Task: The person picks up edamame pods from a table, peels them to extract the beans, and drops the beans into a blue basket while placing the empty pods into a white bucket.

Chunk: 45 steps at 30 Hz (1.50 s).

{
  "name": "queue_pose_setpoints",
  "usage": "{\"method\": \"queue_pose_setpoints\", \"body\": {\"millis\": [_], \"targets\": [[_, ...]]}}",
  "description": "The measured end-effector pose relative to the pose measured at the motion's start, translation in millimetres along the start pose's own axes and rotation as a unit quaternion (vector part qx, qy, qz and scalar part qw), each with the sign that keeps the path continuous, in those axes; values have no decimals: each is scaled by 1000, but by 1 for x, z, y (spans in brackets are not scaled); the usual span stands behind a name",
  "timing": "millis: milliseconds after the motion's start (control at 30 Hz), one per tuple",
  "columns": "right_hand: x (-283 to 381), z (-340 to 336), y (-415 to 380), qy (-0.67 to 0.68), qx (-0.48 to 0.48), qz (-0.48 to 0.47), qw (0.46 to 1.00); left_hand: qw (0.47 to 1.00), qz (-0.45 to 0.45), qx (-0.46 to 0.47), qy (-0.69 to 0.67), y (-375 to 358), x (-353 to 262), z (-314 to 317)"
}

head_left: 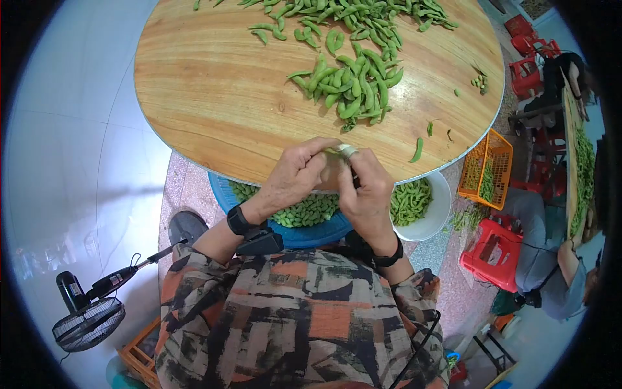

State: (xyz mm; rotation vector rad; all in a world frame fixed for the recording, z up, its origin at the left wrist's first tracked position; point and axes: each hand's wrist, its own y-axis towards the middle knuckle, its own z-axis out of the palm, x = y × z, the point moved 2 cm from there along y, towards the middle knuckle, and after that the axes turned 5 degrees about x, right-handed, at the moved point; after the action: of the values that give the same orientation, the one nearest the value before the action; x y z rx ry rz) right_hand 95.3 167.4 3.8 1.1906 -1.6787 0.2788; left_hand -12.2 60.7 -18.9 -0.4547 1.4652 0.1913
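At the table's near edge, my left hand (295,170) and my right hand (368,191) are close together with fingers closed. Between their fingertips is a small pale green thing, perhaps a pod, mostly hidden by the fingers. A heap of green pods (353,84) lies on the round wooden table (214,91) just beyond my hands. Below the table edge, a blue basin (311,238) holds shelled green beans (304,212), partly covered by my wrists. To its right, a white bucket (442,204) contains green pods (409,202).
More pods (363,16) lie at the table's far side. On the right are an orange crate (479,191), a red stool (489,256) and a seated person (534,240) at another table. A black fan (89,324) stands at the lower left.
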Motion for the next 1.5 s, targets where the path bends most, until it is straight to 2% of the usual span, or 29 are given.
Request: {"method": "queue_pose_setpoints", "body": {"millis": [67,133,167,200,267,300,333,400,433,467,500,533,633,733,867,900,933,967,1000,1033,1067,1133,1200,1267,1300,1367,1400,1467,1500], "targets": [[0,-2,-1,8,-13,-4,1000,996,-23,-7,-83,-2,3,0],[-6,-23,1,53,63,57,995,995,3,86,41,-7,-17,2],[-12,-39,1,66,82,41,994,981,41,127,138,-7,-26,0],[-13,-62,0,55,118,63,989,982,41,124,139,-7,-31,-6],[-22,-105,-12,15,162,71,984,916,105,248,297,-9,-39,-16],[-29,-125,-21,-13,170,57,984,937,85,191,280,-4,-44,-26],[-38,-145,-32,-80,198,112,971,932,110,93,331,4,-44,-38],[-59,-178,-54,-148,222,167,949,886,156,-68,432,29,-48,-66],[-78,-190,-66,-252,194,187,930,848,176,-130,482,45,-52,-79],[-86,-196,-71,-353,163,203,899,848,178,-131,481,59,-51,-87],[-85,-196,-70,-354,162,202,899,822,185,-159,515,71,-50,-95],[-83,-195,-67,-336,132,200,911,793,190,-187,548,79,-48,-100],[-75,-181,-52,-288,111,197,931,802,141,-148,561,93,-43,-104],[-52,-143,-29,-155,95,158,971,788,130,-149,583,84,-47,-97],[-29,-80,-8,49,67,126,989,808,183,-183,529,49,-40,-75],[-24,-63,-4,104,64,131,984,913,118,-147,361,37,-39,-63],[-20,-49,1,149,73,151,975,977,46,-105,177,28,-36,-51],[-17,-37,5,193,81,171,963,978,45,-104,176,19,-36,-39],[-14,-28,8,193,81,173,963,993,-2,-94,76,12,-33,-29],[-13,-18,9,290,90,214,928,995,-48,-84,-25,7,-29,-21],[-14,-11,10,384,98,252,883,995,-49,-85,-26,4,-24,-17],[-16,-6,9,398,112,234,880,996,-29,-74,-47,1,-14,-11],[-16,-6,8,412,112,243,871,995,-38,-91,22,0,-11,-6],[-17,-8,6,406,112,243,874,973,104,-156,137,0,-9,0],[-17,-9,5,401,113,242,876,973,104,-155,136,2,-7,1],[-18,-10,5,374,118,232,890,908,239,-180,293,3,-11,2],[-18,-11,4,347,123,222,903,909,238,-179,292,0,-13,3],[-20,-14,3,372,129,240,887,988,13,-99,115,-5,-7,2],[-22,-15,2,397,136,257,870,988,13,-99,116,-4,-6,0]]}}
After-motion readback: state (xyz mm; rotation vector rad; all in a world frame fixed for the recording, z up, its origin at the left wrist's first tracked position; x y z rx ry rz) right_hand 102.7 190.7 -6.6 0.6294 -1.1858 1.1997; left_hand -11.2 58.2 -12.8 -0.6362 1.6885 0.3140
